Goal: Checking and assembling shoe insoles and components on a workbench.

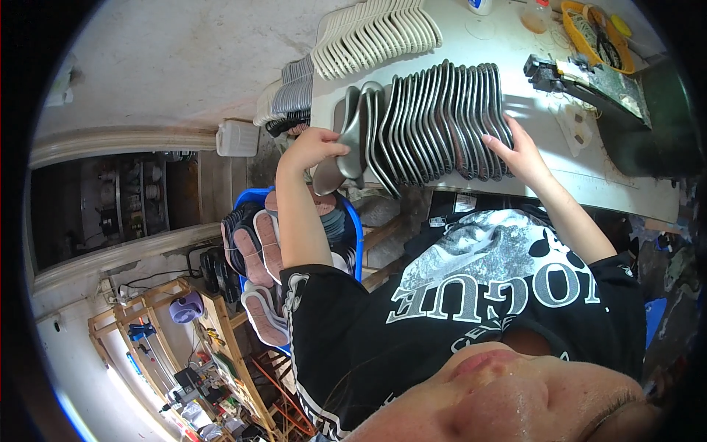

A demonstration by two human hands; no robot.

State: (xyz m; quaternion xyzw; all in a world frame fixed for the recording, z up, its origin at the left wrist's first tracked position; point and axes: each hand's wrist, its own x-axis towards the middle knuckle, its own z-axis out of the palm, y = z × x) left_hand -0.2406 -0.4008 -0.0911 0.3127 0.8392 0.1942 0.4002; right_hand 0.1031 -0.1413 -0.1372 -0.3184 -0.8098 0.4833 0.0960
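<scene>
A long row of dark, shiny shoe soles [445,121] stands on edge, packed side by side, on the white table. At its left end a few soles lean apart from the rest. My left hand [315,151] pinches one of these, a grey-black sole [353,151], between thumb and fingers. Across the row, my right hand [521,155] grips the right end, its thumb over the soles' upper edges and its fingers against the outer side. Part of those fingers is hidden behind the soles.
Cream soles [379,37] stand in a row at the back of the table [574,188], with grey ones [294,85] beside them. At the right are a dark machine [648,110] and a yellow basket [626,59]. A blue crate [359,228] of soles stands below left.
</scene>
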